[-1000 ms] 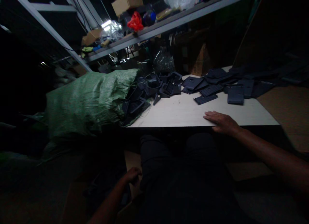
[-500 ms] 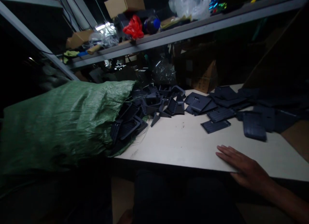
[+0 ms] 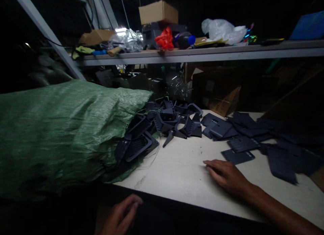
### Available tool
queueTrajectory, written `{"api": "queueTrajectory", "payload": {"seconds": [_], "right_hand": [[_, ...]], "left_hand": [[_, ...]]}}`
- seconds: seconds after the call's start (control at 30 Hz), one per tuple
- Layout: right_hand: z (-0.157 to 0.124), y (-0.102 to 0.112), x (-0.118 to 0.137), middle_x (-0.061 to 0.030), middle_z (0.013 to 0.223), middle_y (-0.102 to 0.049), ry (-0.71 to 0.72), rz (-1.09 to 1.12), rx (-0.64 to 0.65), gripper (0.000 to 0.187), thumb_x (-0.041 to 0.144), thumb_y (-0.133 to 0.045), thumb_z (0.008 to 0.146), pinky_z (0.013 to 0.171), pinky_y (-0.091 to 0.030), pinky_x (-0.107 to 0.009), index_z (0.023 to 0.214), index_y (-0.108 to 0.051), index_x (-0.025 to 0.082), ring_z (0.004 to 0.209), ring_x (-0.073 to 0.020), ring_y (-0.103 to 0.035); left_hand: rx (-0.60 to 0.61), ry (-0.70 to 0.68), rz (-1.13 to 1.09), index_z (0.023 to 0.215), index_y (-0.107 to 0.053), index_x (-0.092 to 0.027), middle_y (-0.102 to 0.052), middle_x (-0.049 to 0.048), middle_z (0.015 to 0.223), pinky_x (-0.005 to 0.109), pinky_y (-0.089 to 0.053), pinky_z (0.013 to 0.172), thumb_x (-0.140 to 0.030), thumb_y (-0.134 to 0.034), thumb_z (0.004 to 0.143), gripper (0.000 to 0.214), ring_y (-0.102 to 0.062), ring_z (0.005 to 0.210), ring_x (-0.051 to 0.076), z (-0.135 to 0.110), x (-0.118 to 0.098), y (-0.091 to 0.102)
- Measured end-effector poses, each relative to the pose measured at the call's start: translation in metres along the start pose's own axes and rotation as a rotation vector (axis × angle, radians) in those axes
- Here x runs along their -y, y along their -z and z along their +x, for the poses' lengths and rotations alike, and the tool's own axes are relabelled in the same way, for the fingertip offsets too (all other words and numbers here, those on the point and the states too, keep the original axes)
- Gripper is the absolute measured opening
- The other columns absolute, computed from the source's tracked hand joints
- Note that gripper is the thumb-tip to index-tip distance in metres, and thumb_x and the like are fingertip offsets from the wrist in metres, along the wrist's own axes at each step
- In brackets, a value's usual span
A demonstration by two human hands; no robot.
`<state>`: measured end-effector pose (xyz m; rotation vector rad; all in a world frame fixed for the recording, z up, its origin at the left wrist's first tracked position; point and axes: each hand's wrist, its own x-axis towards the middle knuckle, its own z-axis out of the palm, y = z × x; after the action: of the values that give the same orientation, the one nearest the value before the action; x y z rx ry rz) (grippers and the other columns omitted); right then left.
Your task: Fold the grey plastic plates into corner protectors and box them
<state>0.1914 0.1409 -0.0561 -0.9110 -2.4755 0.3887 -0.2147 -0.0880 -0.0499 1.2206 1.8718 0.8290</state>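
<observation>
My right hand lies flat on the pale table, fingers stretched out toward the left, holding nothing. Just beyond it is a flat dark plastic plate. My left hand hangs below the table's front edge, fingers loosely spread and empty. A big green woven sack lies on its side at the left, and several dark plastic frame parts spill from its mouth onto the table.
More flat dark plates are strewn across the table's right side. A metal shelf runs behind, carrying a cardboard box, a red bag and a white plastic bag. Another carton stands under it.
The view has tilted up and swung left. My right hand has slid farther onto the table, toward the plates. My left hand has risen from my lap to just below the table edge.
</observation>
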Motion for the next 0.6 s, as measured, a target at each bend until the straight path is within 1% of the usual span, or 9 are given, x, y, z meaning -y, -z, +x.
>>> {"api": "queueTrajectory", "payload": {"seconds": [0.03,0.07,0.13,0.2,0.27,0.33,0.43,0.5,0.6], "right_hand": [[0.007,-0.013,0.001,-0.0107,0.113,-0.079,0.005,0.023,-0.011,0.033,0.026,-0.049,0.102,0.086,-0.063,-0.037,0.123,-0.075,0.02,0.097,-0.0237,-0.077],[0.011,-0.024,0.001,-0.0105,0.107,-0.079,-0.005,0.043,-0.029,0.032,0.026,-0.05,0.103,0.082,-0.062,-0.035,0.121,-0.075,0.02,0.092,-0.023,-0.076],[0.013,-0.04,-0.002,-0.0092,0.097,-0.078,-0.061,0.085,-0.095,0.029,0.029,-0.052,0.104,0.076,-0.06,-0.034,0.115,-0.076,0.021,0.085,-0.022,-0.075],[0.012,-0.047,-0.006,-0.0076,0.094,-0.076,-0.126,0.127,-0.156,0.025,0.032,-0.055,0.103,0.072,-0.058,-0.032,0.111,-0.077,0.022,0.083,-0.0214,-0.073],[0.011,-0.047,-0.009,-0.0065,0.095,-0.076,-0.149,0.148,-0.172,0.023,0.034,-0.058,0.102,0.072,-0.058,-0.032,0.11,-0.077,0.024,0.084,-0.0215,-0.073],[0.01,-0.046,-0.009,-0.0061,0.094,-0.075,-0.137,0.146,-0.153,0.023,0.035,-0.06,0.101,0.073,-0.058,-0.031,0.111,-0.077,0.025,0.084,-0.0217,-0.073],[0.009,-0.045,-0.009,-0.0069,0.094,-0.075,-0.116,0.123,-0.125,0.023,0.036,-0.061,0.1,0.074,-0.058,-0.032,0.112,-0.077,0.025,0.084,-0.0221,-0.073],[0.009,-0.045,-0.009,-0.0072,0.096,-0.075,-0.123,0.104,-0.112,0.024,0.037,-0.06,0.1,0.075,-0.059,-0.033,0.113,-0.077,0.025,0.085,-0.0228,-0.073],[0.008,-0.045,-0.007,-0.0075,0.1,-0.075,-0.157,0.08,-0.093,0.024,0.037,-0.059,0.1,0.078,-0.059,-0.035,0.112,-0.077,0.026,0.089,-0.0249,-0.074]], "left_hand": [[0.03,-0.031,-0.018,0.102,-0.077,-0.024,-0.069,0.0031,0.077,0.026,-0.051,0.066,-0.062,-0.057,0.092,0.044,-0.063,0.072,0.02,0.011,-0.011,-0.002],[0.06,-0.046,-0.059,0.103,-0.075,-0.022,-0.062,0.0007,0.069,0.024,-0.046,0.06,-0.06,-0.054,0.095,0.044,-0.058,0.065,0.017,0.022,-0.021,-0.004],[0.108,-0.08,-0.175,0.105,-0.071,-0.019,-0.052,-0.0028,0.062,0.023,-0.038,0.054,-0.056,-0.051,0.099,0.042,-0.05,0.058,0.014,0.043,-0.035,-0.012],[0.131,-0.111,-0.267,0.105,-0.068,-0.018,-0.048,-0.0046,0.061,0.023,-0.034,0.053,-0.05,-0.05,0.1,0.037,-0.046,0.056,0.013,0.062,-0.043,-0.021],[0.161,-0.132,-0.293,0.104,-0.068,-0.017,-0.046,-0.0052,0.061,0.023,-0.031,0.052,-0.044,-0.051,0.1,0.032,-0.044,0.056,0.012,0.075,-0.049,-0.028],[0.196,-0.152,-0.287,0.103,-0.069,-0.017,-0.047,-0.005,0.06,0.024,-0.03,0.052,-0.039,-0.051,0.1,0.029,-0.044,0.056,0.012,0.081,-0.054,-0.031],[0.201,-0.18,-0.32,0.103,-0.07,-0.016,-0.05,-0.0041,0.06,0.024,-0.032,0.054,-0.038,-0.051,0.1,0.029,-0.046,0.057,0.012,0.081,-0.059,-0.026],[0.16,-0.166,-0.385,0.103,-0.069,-0.016,-0.052,-0.0037,0.06,0.024,-0.034,0.054,-0.039,-0.051,0.099,0.029,-0.046,0.056,0.012,0.08,-0.061,-0.017],[0.066,-0.108,-0.513,0.101,-0.068,-0.017,-0.051,-0.0041,0.058,0.023,-0.034,0.049,-0.043,-0.053,0.096,0.03,-0.046,0.052,0.012,0.079,-0.063,-0.002]]}}
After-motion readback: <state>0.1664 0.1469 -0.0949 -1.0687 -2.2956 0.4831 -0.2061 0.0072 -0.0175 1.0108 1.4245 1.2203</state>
